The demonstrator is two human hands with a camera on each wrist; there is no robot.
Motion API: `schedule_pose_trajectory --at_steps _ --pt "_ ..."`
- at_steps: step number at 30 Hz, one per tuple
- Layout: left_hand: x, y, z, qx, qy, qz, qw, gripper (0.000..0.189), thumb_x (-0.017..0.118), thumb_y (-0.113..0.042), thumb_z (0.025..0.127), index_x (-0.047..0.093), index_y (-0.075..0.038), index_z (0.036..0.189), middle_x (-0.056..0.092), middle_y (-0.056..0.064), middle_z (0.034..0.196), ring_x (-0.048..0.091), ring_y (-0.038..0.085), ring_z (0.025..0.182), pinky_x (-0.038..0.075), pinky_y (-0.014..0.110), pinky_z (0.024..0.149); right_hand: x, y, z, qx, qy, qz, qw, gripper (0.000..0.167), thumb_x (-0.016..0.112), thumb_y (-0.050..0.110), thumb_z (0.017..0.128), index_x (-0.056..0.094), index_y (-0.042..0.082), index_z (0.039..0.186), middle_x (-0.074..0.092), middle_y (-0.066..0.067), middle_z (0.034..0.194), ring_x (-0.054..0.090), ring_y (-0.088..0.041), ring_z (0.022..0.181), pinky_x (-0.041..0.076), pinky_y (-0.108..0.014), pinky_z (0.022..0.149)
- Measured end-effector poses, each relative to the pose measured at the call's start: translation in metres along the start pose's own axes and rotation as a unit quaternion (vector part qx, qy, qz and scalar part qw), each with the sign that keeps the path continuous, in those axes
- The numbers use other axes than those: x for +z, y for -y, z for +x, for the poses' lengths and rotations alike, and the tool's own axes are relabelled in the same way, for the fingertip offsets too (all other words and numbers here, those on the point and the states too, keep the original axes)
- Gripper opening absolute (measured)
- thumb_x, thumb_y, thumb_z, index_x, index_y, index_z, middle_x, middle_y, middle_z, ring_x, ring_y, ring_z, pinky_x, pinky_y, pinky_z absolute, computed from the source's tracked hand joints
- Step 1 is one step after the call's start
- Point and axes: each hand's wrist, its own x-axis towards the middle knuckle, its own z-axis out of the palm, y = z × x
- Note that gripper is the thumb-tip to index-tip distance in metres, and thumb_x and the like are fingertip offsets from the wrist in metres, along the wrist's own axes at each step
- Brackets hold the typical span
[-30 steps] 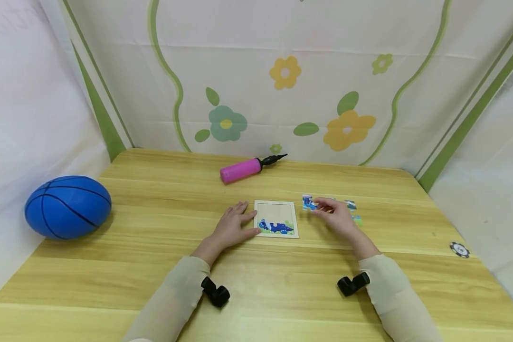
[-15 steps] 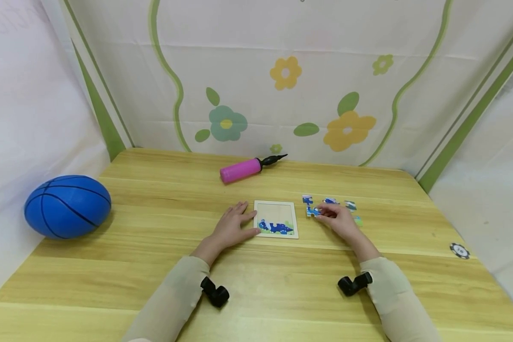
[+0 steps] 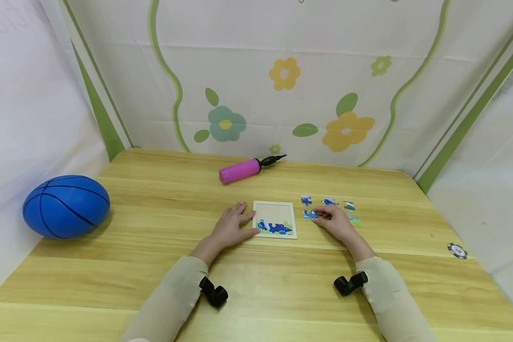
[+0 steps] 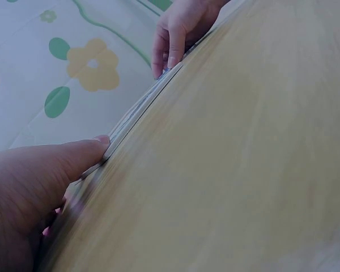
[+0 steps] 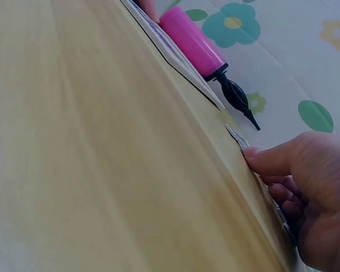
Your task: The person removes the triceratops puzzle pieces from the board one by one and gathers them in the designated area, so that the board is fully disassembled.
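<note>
A square wooden puzzle tray [image 3: 275, 237] lies on the table with dinosaur-print pieces along its lower part. My left hand [image 3: 232, 227] rests at its left side, fingers extended; the thumb touches the rim, as the left wrist view also shows. To the right of the tray, my right hand [image 3: 334, 222] pinches a blue jigsaw piece [image 3: 309, 215] between thumb and fingers, low at the table. Around that hand lie more loose pieces: a blue one [image 3: 306, 200] just behind, another blue one [image 3: 329, 201], a grey-green one [image 3: 349, 205] and a green one [image 3: 355, 221], partly hidden.
A pink hand pump [image 3: 241, 171] with a black nozzle lies behind the tray. At the far left sits a blue ball [image 3: 66, 206] with black lines. A round chip [image 3: 457, 251] lies near the right edge. Printed cloth walls [image 3: 239, 71] enclose the table.
My right hand has drawn the pinched piece towards me, apart from the blue piece behind it. More of the loose pieces show now. My left hand stays at the tray.
</note>
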Motion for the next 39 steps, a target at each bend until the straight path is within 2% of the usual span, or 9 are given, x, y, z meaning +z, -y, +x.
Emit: schedule_pose_trajectory --at_steps 9,14,18,22,29,33,36,39 --pt "0.001 0.001 0.0 0.002 -0.002 0.002 1.0 0.058 0.056 -0.046 0.078 0.047 -0.013 0.125 0.025 0.014 0.137 0.014 0.025 0.127 0.007 0.039 0.102 -0.001 0.003 0.001 0.015 0.017 -0.014 0.9996 0.027 0.064 0.009 0.078 0.061 0.0 0.104 0.057 -0.012 0.096 0.049 -0.023 0.083 0.04 -0.035 0.07" --pt "0.002 0.002 0.0 0.0 -0.001 -0.001 1.0 0.058 0.056 -0.047 0.078 0.047 -0.014 0.125 0.024 0.014 0.137 0.013 0.025 0.127 0.007 0.039 0.102 -0.006 0.008 0.002 0.03 0.051 0.0 0.9982 0.03 0.062 0.01 0.079 0.058 -0.002 0.107 0.056 -0.013 0.096 0.047 -0.023 0.084 0.04 -0.034 0.072" --pt "0.001 0.001 0.0 -0.002 0.0 -0.002 1.0 0.058 0.056 -0.047 0.078 0.047 -0.014 0.125 0.024 0.014 0.137 0.013 0.025 0.127 0.006 0.039 0.102 -0.014 0.015 0.003 0.034 0.077 -0.009 0.9964 0.036 0.062 0.012 0.08 0.053 -0.003 0.112 0.055 -0.013 0.095 0.048 -0.024 0.084 0.041 -0.035 0.073" --pt "0.001 0.001 0.0 -0.001 -0.001 -0.002 1.0 0.058 0.056 -0.047 0.078 0.047 -0.014 0.125 0.024 0.014 0.137 0.013 0.025 0.127 0.006 0.039 0.102 -0.016 0.024 0.001 0.024 0.072 -0.002 0.9971 0.042 0.063 0.016 0.079 0.051 -0.002 0.115 0.055 -0.013 0.097 0.05 -0.025 0.087 0.043 -0.037 0.076" --pt "-0.001 0.002 0.0 -0.002 -0.001 0.001 1.0 0.059 0.055 -0.047 0.079 0.046 -0.013 0.126 0.024 0.014 0.138 0.013 0.025 0.127 0.006 0.039 0.102 0.001 0.041 -0.006 -0.002 0.071 0.046 0.9964 0.039 0.064 0.016 0.079 0.054 -0.003 0.112 0.055 -0.015 0.102 0.051 -0.026 0.09 0.043 -0.038 0.076" --pt "-0.001 0.002 0.0 -0.002 0.0 0.003 1.0 0.059 0.055 -0.048 0.079 0.046 -0.014 0.126 0.023 0.014 0.138 0.013 0.025 0.127 0.006 0.038 0.102 0.016 0.048 -0.013 -0.004 0.077 0.07 0.9945 0.038 0.066 0.014 0.077 0.055 -0.004 0.109 0.056 -0.015 0.097 0.051 -0.025 0.085 0.044 -0.035 0.071" --pt "0.0 0.002 -0.001 0.004 -0.001 0.002 1.0 0.059 0.055 -0.047 0.079 0.046 -0.013 0.126 0.024 0.014 0.137 0.013 0.025 0.127 0.007 0.039 0.102 0.026 0.05 -0.017 -0.009 0.079 0.061 0.995 0.036 0.067 0.013 0.075 0.058 -0.002 0.107 0.054 -0.01 0.086 0.048 -0.021 0.078 0.042 -0.031 0.066" --pt "0.0 0.001 -0.001 0.009 0.0 0.002 1.0 0.058 0.055 -0.047 0.079 0.046 -0.013 0.126 0.024 0.015 0.137 0.014 0.026 0.127 0.007 0.04 0.102 0.032 0.05 -0.021 -0.017 0.075 0.036 0.9964 0.036 0.07 0.015 0.073 0.061 0.001 0.104 0.051 -0.005 0.084 0.043 -0.019 0.074 0.038 -0.029 0.063"
